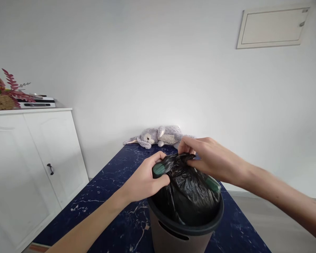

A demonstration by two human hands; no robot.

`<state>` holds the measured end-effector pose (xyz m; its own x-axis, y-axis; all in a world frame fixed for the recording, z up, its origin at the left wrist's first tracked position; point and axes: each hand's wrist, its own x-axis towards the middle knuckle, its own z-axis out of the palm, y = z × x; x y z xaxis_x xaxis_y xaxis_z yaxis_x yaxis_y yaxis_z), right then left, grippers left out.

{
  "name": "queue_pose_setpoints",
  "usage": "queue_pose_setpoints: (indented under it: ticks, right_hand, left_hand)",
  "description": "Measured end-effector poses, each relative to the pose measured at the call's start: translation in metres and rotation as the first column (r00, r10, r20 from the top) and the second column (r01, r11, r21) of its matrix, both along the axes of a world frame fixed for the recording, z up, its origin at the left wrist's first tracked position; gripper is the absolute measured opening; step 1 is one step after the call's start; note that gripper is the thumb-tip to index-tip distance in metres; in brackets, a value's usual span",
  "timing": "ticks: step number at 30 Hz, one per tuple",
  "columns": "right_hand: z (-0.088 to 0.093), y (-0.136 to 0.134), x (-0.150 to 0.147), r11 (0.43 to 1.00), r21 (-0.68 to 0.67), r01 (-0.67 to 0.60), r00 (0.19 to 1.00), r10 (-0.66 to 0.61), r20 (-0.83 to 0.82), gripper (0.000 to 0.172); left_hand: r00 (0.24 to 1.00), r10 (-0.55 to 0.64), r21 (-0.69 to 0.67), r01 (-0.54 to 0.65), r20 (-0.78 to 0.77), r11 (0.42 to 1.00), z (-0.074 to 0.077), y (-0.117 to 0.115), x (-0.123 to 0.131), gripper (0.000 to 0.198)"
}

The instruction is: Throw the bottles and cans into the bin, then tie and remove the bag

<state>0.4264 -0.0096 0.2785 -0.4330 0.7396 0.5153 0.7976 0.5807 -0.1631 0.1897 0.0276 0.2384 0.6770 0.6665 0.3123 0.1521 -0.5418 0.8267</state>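
Note:
A black plastic garbage bag (192, 196) bulges inside a grey trash can (180, 240) with a dark rim. Green patches show through the bag at its left and right sides. My left hand (147, 177) grips the bag's gathered upper left part, thumb in front and fingers behind. At the top of the bag, my right hand (208, 158) pinches the crumpled plastic between thumb and fingers. Both hands are closed on the bag, above the can's rim. What lies inside the bag is hidden.
The can stands on a dark blue marbled table (107, 186). A grey plush rabbit (160, 136) lies at its far end against the wall. To the left is a white cabinet (34, 154) bearing a wicker basket (1, 102) with plants and a white device (39, 103).

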Motion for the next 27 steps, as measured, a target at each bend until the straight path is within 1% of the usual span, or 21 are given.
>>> queue_pose_setpoints:
  ticks: [3,5,8,10,12,13,15,19,22,24,27]
  right_hand:
    - [-0.015,0.007,-0.004,0.98,0.191,0.06,0.998,-0.061,-0.002,0.034]
    - [-0.022,0.009,-0.007,0.947,0.318,0.051,0.999,-0.051,-0.011,0.035]
    - [-0.026,0.007,-0.011,0.853,0.521,-0.033,0.999,0.009,0.047,0.033]
    - [-0.027,0.005,-0.014,0.779,0.622,-0.08,0.994,0.016,0.108,0.03]
    - [-0.026,0.003,-0.016,0.725,0.684,-0.077,0.991,-0.017,0.13,0.027]
    - [-0.026,0.002,-0.017,0.709,0.702,-0.068,0.991,-0.035,0.131,0.025]
    - [-0.027,0.002,-0.017,0.708,0.703,-0.072,0.988,-0.045,0.147,0.025]
    - [-0.03,0.0,-0.014,0.77,0.626,-0.124,0.976,-0.02,0.219,0.029]
    - [-0.032,-0.005,-0.011,0.784,0.602,-0.152,0.963,-0.02,0.269,0.033]
    - [-0.032,-0.01,-0.011,0.788,0.593,-0.168,0.954,-0.022,0.3,0.029]
    - [-0.032,-0.019,-0.011,0.8,0.57,-0.187,0.952,0.005,0.305,0.021]
  left_hand:
    - [0.998,-0.005,0.057,0.008,-0.055,0.998,0.002,-0.006,0.001,0.015]
    - [0.997,-0.032,0.043,0.035,-0.068,0.998,0.003,-0.007,0.001,0.022]
    - [0.996,-0.081,-0.129,0.085,0.03,0.988,0.003,-0.002,0.004,0.048]
    - [0.991,-0.058,-0.221,0.083,0.118,0.972,0.001,0.004,0.008,0.059]
    - [0.989,0.017,-0.245,0.02,0.148,0.969,0.0,0.01,0.013,0.059]
    - [0.987,0.058,-0.244,-0.02,0.149,0.969,0.0,0.012,0.015,0.057]
    - [0.982,0.109,-0.242,-0.07,0.155,0.968,0.001,0.016,0.02,0.051]
    - [0.977,0.075,-0.238,-0.026,0.201,0.971,0.003,0.016,0.024,0.045]
    - [0.982,0.077,-0.168,-0.048,0.175,0.985,0.005,0.015,0.022,0.043]
    - [0.985,0.103,-0.126,-0.086,0.138,0.988,0.006,0.016,0.019,0.04]
    - [0.986,0.131,-0.114,-0.119,0.104,0.986,0.005,0.022,0.015,0.037]
